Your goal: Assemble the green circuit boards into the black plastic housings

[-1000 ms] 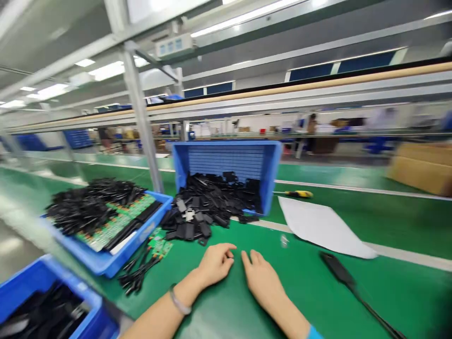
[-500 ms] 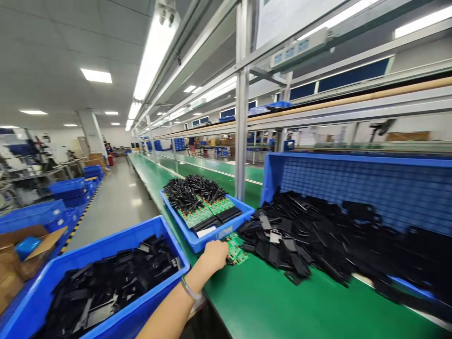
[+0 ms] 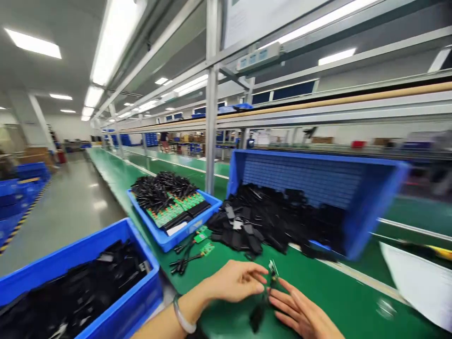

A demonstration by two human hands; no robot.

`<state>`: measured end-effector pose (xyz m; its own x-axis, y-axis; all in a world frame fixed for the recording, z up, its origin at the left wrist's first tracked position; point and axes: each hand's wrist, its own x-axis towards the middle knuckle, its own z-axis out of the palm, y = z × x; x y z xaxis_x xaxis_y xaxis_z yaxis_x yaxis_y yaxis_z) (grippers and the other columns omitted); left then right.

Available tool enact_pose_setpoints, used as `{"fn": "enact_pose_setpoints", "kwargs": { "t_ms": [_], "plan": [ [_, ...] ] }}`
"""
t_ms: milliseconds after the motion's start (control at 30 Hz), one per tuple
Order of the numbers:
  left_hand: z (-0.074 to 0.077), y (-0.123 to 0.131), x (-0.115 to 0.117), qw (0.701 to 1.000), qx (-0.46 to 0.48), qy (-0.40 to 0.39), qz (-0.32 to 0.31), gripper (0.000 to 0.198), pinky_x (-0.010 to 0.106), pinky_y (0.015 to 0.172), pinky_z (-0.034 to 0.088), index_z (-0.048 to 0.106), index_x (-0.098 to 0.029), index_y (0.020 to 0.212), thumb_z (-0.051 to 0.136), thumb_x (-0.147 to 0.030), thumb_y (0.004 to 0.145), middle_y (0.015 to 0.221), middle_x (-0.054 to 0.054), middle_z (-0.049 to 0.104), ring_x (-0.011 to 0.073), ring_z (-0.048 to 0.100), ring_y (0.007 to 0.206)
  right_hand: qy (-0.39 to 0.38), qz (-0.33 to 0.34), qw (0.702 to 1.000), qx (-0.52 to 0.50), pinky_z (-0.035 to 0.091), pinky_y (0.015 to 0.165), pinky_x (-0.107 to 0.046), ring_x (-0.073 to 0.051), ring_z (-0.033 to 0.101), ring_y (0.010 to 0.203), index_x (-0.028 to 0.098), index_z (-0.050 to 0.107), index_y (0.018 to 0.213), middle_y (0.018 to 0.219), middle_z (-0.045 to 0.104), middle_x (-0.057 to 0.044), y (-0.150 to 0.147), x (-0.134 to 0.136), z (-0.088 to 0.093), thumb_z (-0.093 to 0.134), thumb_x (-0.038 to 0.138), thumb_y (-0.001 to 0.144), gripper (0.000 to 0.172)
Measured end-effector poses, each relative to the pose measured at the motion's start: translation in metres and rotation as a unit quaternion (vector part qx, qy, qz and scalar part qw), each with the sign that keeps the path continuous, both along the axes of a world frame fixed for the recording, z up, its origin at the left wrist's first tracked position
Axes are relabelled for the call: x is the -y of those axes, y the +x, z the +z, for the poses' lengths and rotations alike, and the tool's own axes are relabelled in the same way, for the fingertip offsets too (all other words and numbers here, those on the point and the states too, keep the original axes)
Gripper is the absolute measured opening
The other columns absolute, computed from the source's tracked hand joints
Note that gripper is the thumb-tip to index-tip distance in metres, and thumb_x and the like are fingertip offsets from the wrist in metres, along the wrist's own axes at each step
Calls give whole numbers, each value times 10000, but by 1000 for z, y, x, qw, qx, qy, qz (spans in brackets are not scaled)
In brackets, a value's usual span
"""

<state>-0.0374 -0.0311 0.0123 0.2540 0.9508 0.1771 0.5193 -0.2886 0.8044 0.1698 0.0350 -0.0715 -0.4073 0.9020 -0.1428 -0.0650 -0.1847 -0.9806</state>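
A small circuit board (image 3: 273,270) with a blurred black cable (image 3: 257,315) stands tilted between my hands, above the green bench (image 3: 226,325). My left hand (image 3: 235,281) is on its left, fingers curved and apart. On the other side, my right hand (image 3: 300,308) has its fingers stretched out, their tips close to the board and cable. Which hand bears the weight cannot be made out. More green boards (image 3: 203,234) with black cables (image 3: 181,263) lie on the bench, beside a blue tray (image 3: 167,245) of boards and cables.
A tipped blue crate (image 3: 374,207) spills black plastic parts (image 3: 261,221) onto the bench. At the lower left, a blue bin (image 3: 144,278) holds more black parts. A metal post (image 3: 212,127) rises behind the tray. White paper (image 3: 416,282) lies at the right.
My left hand has moved from beside the tray toward me and right. My right hand has come into view, with a board and cable between the hands. The view has turned right.
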Motion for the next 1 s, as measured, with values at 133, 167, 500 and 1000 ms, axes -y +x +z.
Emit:
{"fn": "enact_pose_setpoints", "kwargs": {
  "t_ms": [133,167,500,1000],
  "plan": [
    [-15,22,-33,980,-190,52,-6,473,307,877,452,566,-191,1194,501,-53,747,1080,89,641,214,590,981,-33,-76,995,-49,440,475,-239,-168,568,577,171,584,1082,738,658,-63,-4,13,27,734,535,621,606],
    [-16,22,-45,968,-239,67,30,490,309,880,444,570,-182,1180,476,-15,729,1081,101,623,217,573,983,-32,-86,995,-47,370,412,-206,-133,500,498,169,591,1040,673,632,-35,-3,11,30,761,507,590,589],
    [-16,14,-111,937,-294,144,125,140,366,840,401,592,-163,833,484,-82,799,974,83,527,225,475,953,-17,-169,978,-124,228,385,-188,-77,363,425,167,548,758,728,665,-77,5,-3,38,720,545,585,450],
    [-33,11,-98,969,-189,153,-35,391,430,964,358,563,-202,1132,566,-159,743,1053,82,583,239,520,1021,-67,-195,967,-151,306,395,-172,-84,417,486,152,629,773,601,504,25,9,-8,35,784,420,560,376]
  ]
}}
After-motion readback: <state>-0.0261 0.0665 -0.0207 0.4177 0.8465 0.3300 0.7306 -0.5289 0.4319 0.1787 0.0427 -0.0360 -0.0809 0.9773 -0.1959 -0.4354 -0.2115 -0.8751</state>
